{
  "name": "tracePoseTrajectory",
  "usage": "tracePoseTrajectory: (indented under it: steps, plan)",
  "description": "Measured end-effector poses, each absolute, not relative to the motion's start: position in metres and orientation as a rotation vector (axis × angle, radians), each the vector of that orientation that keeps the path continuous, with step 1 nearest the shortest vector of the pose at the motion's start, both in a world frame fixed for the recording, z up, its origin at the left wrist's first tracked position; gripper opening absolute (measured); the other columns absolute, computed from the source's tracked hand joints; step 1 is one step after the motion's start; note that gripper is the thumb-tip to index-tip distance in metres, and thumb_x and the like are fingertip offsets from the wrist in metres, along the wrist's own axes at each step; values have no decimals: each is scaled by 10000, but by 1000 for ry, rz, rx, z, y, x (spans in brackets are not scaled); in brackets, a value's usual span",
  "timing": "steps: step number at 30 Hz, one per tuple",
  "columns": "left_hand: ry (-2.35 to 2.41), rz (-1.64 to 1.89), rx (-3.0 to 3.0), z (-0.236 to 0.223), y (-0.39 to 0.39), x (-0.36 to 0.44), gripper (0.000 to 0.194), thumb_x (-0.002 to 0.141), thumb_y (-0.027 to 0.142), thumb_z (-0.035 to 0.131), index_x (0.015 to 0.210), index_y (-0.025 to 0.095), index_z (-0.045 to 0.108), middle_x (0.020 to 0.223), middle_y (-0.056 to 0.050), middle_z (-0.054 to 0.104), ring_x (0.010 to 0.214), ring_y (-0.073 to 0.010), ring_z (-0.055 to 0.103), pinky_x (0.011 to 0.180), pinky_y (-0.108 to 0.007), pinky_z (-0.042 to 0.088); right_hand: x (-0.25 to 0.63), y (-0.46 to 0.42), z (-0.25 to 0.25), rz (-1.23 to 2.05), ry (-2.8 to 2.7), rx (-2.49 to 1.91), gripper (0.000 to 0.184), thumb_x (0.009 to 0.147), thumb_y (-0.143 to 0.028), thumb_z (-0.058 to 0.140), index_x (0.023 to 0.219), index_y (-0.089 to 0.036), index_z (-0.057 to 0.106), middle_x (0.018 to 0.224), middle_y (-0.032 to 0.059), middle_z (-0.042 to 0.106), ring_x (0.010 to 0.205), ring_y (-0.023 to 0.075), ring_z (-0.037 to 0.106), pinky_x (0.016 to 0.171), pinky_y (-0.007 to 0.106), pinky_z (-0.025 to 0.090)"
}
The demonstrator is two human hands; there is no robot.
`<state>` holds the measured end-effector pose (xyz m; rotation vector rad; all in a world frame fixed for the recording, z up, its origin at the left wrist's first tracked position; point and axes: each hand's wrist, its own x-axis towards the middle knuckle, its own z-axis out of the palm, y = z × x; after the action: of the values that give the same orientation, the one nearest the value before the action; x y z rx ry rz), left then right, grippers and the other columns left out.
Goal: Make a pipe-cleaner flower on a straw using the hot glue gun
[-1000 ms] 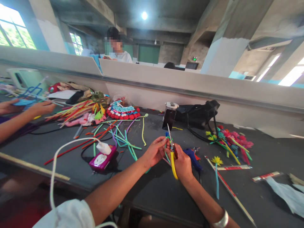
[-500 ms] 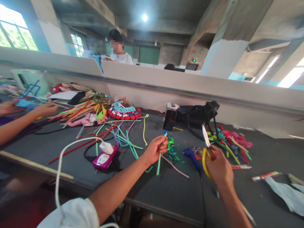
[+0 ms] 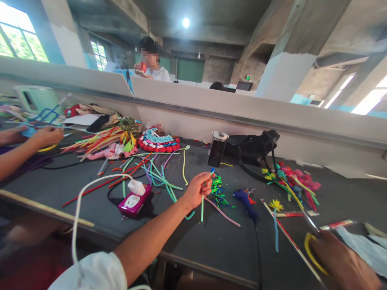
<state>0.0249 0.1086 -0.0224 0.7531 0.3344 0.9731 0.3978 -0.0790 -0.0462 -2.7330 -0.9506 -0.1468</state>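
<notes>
My left hand (image 3: 199, 189) pinches a light green pipe cleaner (image 3: 202, 209) whose upper end carries a small blue tip. Just right of those fingers lies a pile of short green and blue cut pieces (image 3: 218, 189). At the lower right my right hand (image 3: 344, 259), blurred by motion, has its fingers at the yellow handles of a pair of scissors (image 3: 313, 223), the blades pointing up and left. Between my hands rests a blue glue gun (image 3: 245, 201). A yellow pipe-cleaner flower (image 3: 276, 205) with a blue stem lies left of the scissors.
A purple power strip (image 3: 136, 201) with a white plug and cable sits left of my forearm. Several loose pipe cleaners (image 3: 163, 179) lie behind it. A phone (image 3: 216, 153) leans near a black bag (image 3: 256, 147). Another person's hands (image 3: 45, 137) work at far left.
My right hand has swung right and down with the scissors, uncovering the yellow flower and a long red-and-white strip. My left hand has barely moved.
</notes>
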Motion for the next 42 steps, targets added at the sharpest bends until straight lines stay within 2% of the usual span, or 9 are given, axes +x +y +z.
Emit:
tracePoseTrajectory:
  steps: [2,3,5,7,9,12,17,26,42]
  plan:
    - [361,981,771,-23,107,26,251,716,312,746,807,105,638,530,75,375,425,-17,235,389,-169,144,368,-67,-30,-190,-993,-2779,449,727,-512,505,1020,-266,740,883,185,726,748,411,690,561,487,483]
    - [376,987,779,-23,107,27,243,706,303,754,789,112,628,526,76,378,423,-18,244,389,-169,146,348,-58,-22,-240,-1075,-2681,494,763,-519,467,1089,-246,720,970,190,722,827,415,684,605,494,494]
    - [402,1001,792,-23,105,28,245,687,294,769,770,129,607,537,70,409,424,-22,281,390,-170,159,305,-33,-11,-185,-1248,-2307,501,799,-519,456,1095,-206,711,1076,159,712,918,362,677,721,468,516]
    - [431,1008,803,-23,104,28,264,672,303,782,768,139,599,561,60,449,429,-27,320,391,-174,176,261,-2,-7,103,-1362,-1864,455,781,-534,532,1017,-196,726,1001,113,738,863,287,691,750,407,535]
    - [460,1001,811,-22,103,28,285,658,319,793,777,143,604,579,54,477,437,-32,351,394,-179,187,225,28,-9,395,-1380,-1565,442,761,-528,610,992,-170,728,932,102,748,813,254,694,719,373,552]
    - [498,977,807,-22,103,28,311,635,341,808,767,146,604,595,48,504,441,-36,384,398,-185,193,191,60,-15,555,-1332,-1359,428,749,-491,670,999,-148,721,929,107,746,803,240,694,714,369,562]
    - [522,945,792,-22,102,30,329,614,342,820,744,148,589,590,48,502,434,-37,394,402,-188,203,181,76,-15,601,-1340,-1260,374,747,-432,698,995,-152,718,929,93,742,823,222,693,802,380,552]
    - [534,938,804,-23,102,31,286,640,315,793,767,145,601,594,44,500,429,-41,389,388,-189,233,173,71,-20,547,-1329,-1219,271,771,-364,677,950,-162,700,882,69,726,782,191,678,734,323,541]
    - [513,906,796,-23,101,31,304,634,314,801,770,141,590,590,43,500,434,-40,390,393,-183,234,173,70,-22,426,-1352,-1235,174,795,-365,658,803,-196,698,750,21,679,682,163,622,653,284,488]
